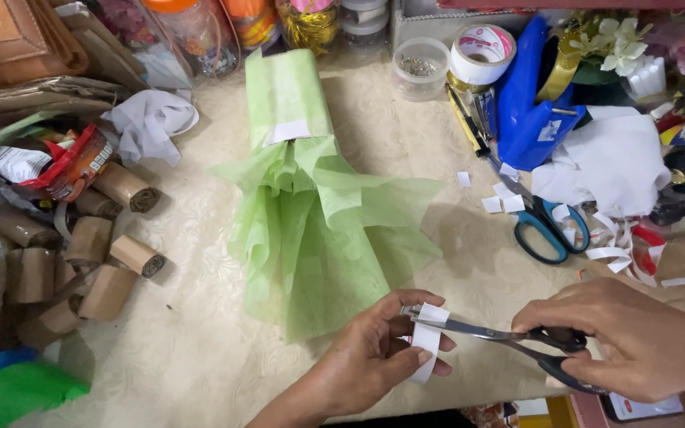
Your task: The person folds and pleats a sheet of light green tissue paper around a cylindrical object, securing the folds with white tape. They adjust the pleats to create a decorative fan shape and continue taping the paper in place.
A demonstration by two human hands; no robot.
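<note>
Cutting white tape beside a part-wrapped green bundle

The table (200, 349) carries the green tissue-paper wrap (311, 206) at its middle, already gathered into a flared bouquet shape and fastened far up by one white tape piece (288, 131), so the wrapping looks partly done, with more fastening likely left. Cardboard rolls (81, 254) lie piled at the left; blue-handled scissors (552, 230) and a tape roll (481, 51) sit at the right among white scraps. Near the front edge, the right hand (636, 341) has its fingers through the handles of black-handled scissors (509, 337), blades closing on the white strip (427, 337). The left hand (382, 353) pinches that strip between thumb and curled fingers.
</note>
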